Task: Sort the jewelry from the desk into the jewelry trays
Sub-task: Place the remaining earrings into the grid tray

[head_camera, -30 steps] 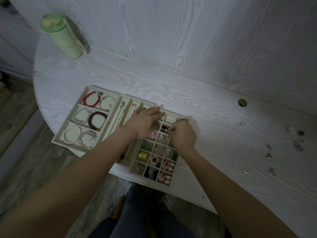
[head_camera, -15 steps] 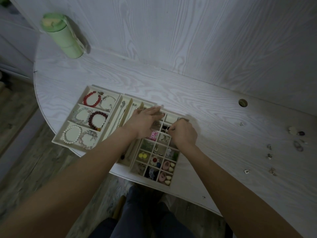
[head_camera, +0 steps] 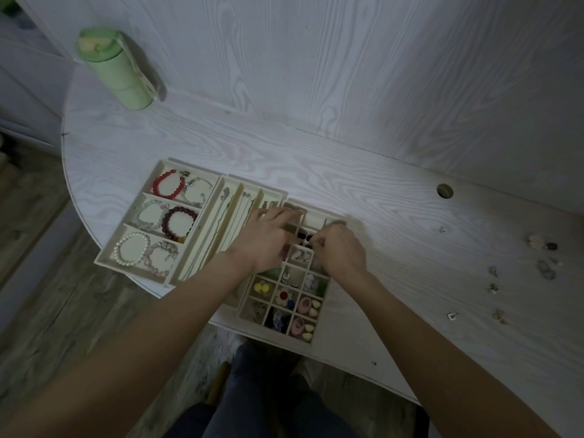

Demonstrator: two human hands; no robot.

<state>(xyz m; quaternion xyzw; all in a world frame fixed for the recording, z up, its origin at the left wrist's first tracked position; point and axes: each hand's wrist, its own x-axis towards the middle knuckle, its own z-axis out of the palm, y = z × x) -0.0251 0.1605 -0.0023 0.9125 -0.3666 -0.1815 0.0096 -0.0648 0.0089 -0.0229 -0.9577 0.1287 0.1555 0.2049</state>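
Barely moved: both hands (head_camera: 303, 245) together over grid tray (head_camera: 311, 338), grip unclear.

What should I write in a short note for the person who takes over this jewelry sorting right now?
Left hand: flat, fingers straight, on the cream grid tray of small compartments.
Right hand: curled over the same tray's far cells; whether it holds something cannot be seen.
Done: bead bracelets in the cream three-section tray; necklaces in the long-slot tray.
Left: small loose jewelry pieces on the white wooden desk, to the right.
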